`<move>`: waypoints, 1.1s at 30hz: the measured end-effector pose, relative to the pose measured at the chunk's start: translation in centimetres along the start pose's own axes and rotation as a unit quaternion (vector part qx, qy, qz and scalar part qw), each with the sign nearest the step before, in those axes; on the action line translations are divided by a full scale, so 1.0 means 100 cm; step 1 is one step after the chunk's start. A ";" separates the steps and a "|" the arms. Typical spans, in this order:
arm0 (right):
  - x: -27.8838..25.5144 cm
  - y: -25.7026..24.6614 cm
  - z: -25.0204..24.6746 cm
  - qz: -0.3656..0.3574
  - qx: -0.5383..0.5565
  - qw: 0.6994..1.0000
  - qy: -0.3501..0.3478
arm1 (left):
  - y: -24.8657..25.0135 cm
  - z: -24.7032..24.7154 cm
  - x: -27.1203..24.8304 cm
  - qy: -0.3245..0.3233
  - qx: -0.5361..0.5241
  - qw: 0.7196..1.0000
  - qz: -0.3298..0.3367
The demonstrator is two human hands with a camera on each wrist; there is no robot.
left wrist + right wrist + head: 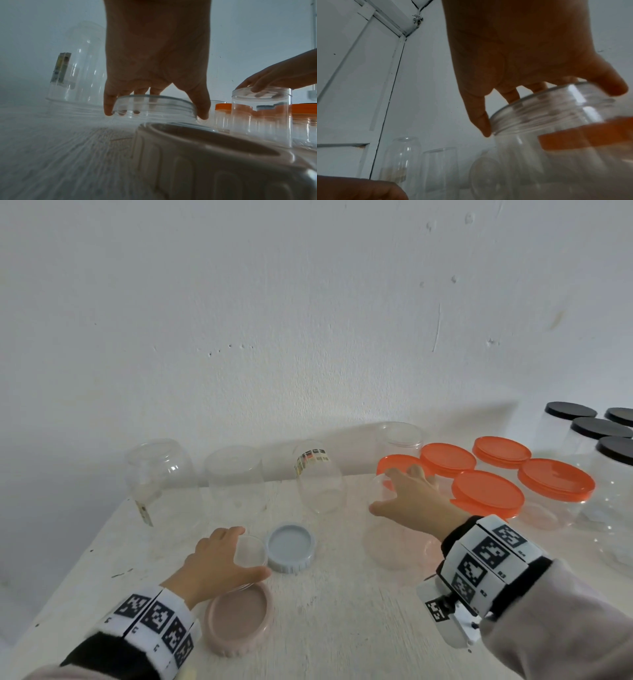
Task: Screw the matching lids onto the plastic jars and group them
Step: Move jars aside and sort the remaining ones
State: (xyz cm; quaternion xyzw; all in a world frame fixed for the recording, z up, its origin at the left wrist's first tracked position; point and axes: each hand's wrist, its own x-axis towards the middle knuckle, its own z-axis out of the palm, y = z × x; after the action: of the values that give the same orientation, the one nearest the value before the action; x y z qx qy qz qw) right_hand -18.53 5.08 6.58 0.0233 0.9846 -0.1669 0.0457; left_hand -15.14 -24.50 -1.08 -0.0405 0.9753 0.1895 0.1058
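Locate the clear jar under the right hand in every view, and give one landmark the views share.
Head: the clear open jar stands right of centre, the right hand gripping its rim from above.
Left wrist: it stands upright at the right, fingers on its rim.
Right wrist: it fills the lower right, gripped at its threaded neck.
Shared landmark: the orange lids beside or behind it.

A pale grey-white wall (308,302) fills the upper half of the head view. It has small chips, dots and one thin scratch at the upper right. Below it stands a white table (342,628) with a rough, scuffed top. In the right wrist view, a white framed panel (359,81) covers the left side.
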 end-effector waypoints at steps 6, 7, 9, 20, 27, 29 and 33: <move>-0.002 -0.037 0.007 -0.103 -0.022 0.992 0.065 | 0.001 -0.006 -0.006 0.010 -0.010 1.000 0.002; -0.001 -0.048 0.010 -0.128 -0.005 0.990 0.066 | -0.001 -0.008 -0.009 0.010 -0.023 1.000 0.004; 0.004 -0.071 0.017 -0.171 0.041 0.983 0.052 | -0.004 -0.015 -0.015 0.012 -0.056 0.998 0.011; 0.054 -0.185 0.059 -0.239 0.055 0.969 -0.039 | -0.033 -0.045 -0.057 0.116 -0.229 0.966 0.003; 0.080 -0.212 0.066 -0.183 0.046 0.980 -0.063 | -0.058 -0.047 -0.061 0.138 -0.276 0.951 -0.027; 0.084 -0.213 0.069 -0.175 0.056 0.981 -0.068 | -0.062 -0.047 -0.062 0.136 -0.279 0.950 -0.033; 0.086 -0.210 0.069 -0.160 0.077 0.983 -0.058 | -0.066 -0.045 -0.062 0.141 -0.292 0.945 -0.034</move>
State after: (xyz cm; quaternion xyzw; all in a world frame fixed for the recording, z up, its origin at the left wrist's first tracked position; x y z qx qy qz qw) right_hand -27.79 -16.77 6.17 -0.1404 0.9557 -0.2482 0.0731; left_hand -9.17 -32.08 1.99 -0.1292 0.8801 0.4549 -0.0428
